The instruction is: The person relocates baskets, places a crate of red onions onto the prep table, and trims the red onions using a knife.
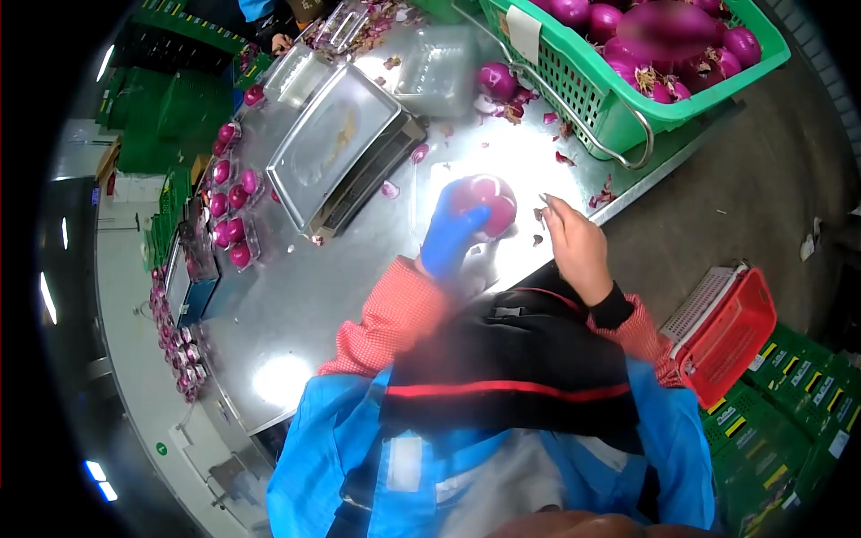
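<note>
My left hand, in a blue glove, is wrapped round a red onion above the metal table. Just right of it is my bare right hand, near the table edge, its fingers bent close together; whether something small is between them is too small to tell. Bits of onion skin lie between the two hands. A scale with a metal plate stands to the left of the onion. Behind it are clear plastic trays and another onion.
A green crate full of red onions, with a metal handle, stands at the upper right. Packed onions line the left side. A red basket is at the lower right. Another person's hand shows at the top.
</note>
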Demonstrator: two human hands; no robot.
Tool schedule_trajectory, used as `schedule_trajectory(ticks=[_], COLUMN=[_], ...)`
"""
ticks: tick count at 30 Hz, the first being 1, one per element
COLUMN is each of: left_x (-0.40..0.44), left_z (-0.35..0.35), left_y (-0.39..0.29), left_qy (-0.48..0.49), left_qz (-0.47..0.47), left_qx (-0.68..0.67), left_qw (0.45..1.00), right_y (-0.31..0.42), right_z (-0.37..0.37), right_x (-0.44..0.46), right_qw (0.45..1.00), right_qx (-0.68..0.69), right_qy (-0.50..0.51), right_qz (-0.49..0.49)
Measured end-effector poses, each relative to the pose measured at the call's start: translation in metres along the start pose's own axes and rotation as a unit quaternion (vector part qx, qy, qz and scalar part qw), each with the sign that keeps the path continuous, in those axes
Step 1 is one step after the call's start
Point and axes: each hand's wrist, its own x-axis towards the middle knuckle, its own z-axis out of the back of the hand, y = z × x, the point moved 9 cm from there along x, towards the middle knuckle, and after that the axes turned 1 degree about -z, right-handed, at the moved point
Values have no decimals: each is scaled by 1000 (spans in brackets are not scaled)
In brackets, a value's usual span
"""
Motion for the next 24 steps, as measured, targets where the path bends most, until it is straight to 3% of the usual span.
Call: schedule_trajectory(ticks=[7,13,16,22,24], left_x=[8,4,1,0,-5], left_z=[4,0,6,16,8], left_y=[0,-4,1,9,4], left_qy=[18,15,-16,-48,-27], left_qz=[-25,-65,-90,-143,-186], left_qx=[4,39,66,142,180], left_qw=[1000,997,994,978,966], right_y=[32,26,22,1,-25], right_z=[12,16,16,-9,-10], right_x=[-19,-18,-17,-17,-5], right_qw=[979,980,985,995,978], right_qx=[-136,-134,-131,48,152], right_qy=[-52,-77,-67,-87,12], right_qz=[142,124,86,13,-146])
